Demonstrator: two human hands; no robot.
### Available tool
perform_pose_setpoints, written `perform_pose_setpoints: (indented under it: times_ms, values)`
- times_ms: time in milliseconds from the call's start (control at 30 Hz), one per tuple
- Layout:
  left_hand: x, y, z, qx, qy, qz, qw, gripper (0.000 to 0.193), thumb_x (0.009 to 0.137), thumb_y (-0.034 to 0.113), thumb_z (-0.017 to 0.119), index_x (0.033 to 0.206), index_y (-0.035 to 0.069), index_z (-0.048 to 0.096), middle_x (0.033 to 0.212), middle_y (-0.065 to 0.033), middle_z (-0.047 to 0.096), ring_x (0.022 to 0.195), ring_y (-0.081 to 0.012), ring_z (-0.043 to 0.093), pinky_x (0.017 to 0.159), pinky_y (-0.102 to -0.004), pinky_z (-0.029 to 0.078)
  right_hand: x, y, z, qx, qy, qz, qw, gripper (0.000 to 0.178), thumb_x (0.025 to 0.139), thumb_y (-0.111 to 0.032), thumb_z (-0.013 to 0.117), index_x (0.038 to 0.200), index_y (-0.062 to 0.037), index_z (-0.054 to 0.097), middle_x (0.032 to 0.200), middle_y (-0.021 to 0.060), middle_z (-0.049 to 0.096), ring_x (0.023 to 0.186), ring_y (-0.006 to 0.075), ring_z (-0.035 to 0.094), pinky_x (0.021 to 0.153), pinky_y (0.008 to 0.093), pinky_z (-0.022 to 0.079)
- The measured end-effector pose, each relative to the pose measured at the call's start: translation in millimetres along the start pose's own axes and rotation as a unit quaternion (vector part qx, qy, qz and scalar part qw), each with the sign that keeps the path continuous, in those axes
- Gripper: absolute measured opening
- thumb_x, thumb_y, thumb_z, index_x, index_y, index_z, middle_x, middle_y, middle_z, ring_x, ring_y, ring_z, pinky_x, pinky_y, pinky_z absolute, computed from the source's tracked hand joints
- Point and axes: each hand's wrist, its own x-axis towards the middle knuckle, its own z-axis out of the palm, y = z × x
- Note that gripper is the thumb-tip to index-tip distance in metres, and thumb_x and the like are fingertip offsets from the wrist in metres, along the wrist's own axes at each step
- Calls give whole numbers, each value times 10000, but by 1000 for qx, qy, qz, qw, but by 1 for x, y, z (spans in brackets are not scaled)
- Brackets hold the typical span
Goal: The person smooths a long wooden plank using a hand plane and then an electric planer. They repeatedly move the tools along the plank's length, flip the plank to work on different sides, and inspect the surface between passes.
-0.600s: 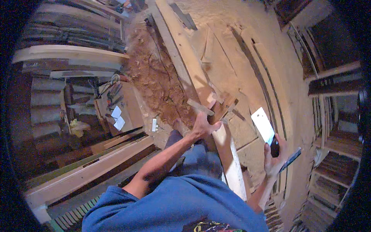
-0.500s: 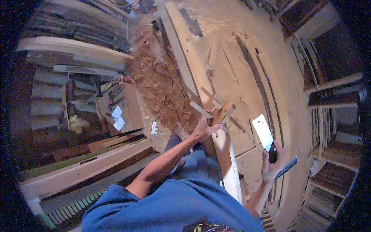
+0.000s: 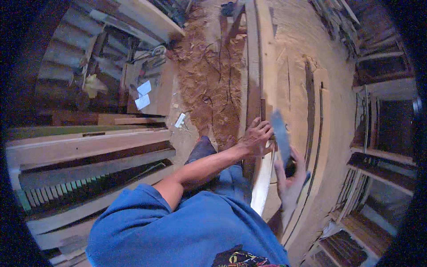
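Observation:
My left hand point(image 3: 255, 137) reaches forward and grips the near end of a long narrow plank point(image 3: 254, 62) that runs away from me across the workbench. My right hand point(image 3: 291, 180) is just to the right of it, shut on the dark handle of a flat-bladed tool point(image 3: 280, 133). The pale blade is motion-blurred and points up beside my left fingers. A thin blue stick point(image 3: 307, 178) also pokes out of my right hand. A pale board point(image 3: 262, 182) lies under both hands, over my blue-clad knee.
Sawdust and shavings point(image 3: 209, 84) cover the floor left of the bench. Curved wooden strips point(image 3: 311, 111) lie on the wide bench top. Stacked timbers point(image 3: 84, 151) stand at the left, shelves of wood point(image 3: 378, 142) at the right, and white papers point(image 3: 143, 94) on a low board.
The view has swung, so the bench now runs straight ahead. My right hand has brought the bladed tool leftward, close to my left hand. The left hand stays on the wood.

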Motion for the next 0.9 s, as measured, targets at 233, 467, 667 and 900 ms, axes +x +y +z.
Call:
perform_pose_setpoints:
  times_ms: [233,467,667,900]
  values:
    - [-36,5,17,-7,-56,15,998,579,839,223,698,1364,22,557,1200,-177,651,1202,-349,603,1122,-528,350,76,-73,121,-150,-300,-208,919,603,858,-267,780,1419,-173,577,1146,200,646,1039,415,683,851,495,571]
    - [-151,19,-28,-251,-258,-44,932,583,861,197,667,1402,22,534,1156,-165,668,1142,-332,632,1055,-501,400,95,-86,260,-223,-459,-263,819,507,899,-276,740,1386,-213,611,1182,161,661,1127,364,662,926,479,546]
    - [-165,17,-57,-368,-347,-93,857,589,880,175,641,1434,21,515,1118,-154,682,1091,-317,656,996,-477,443,128,-119,338,-269,-470,-332,772,626,894,-321,750,1484,-290,541,1445,125,567,1347,344,538,1110,547,414]
    - [-5,-13,-48,-215,-147,-156,953,596,902,150,611,1472,21,492,1074,-142,698,1032,-300,685,929,-449,492,103,-229,176,232,-279,-319,875,442,853,-186,799,1266,-110,659,1212,127,668,1136,332,647,990,459,525]
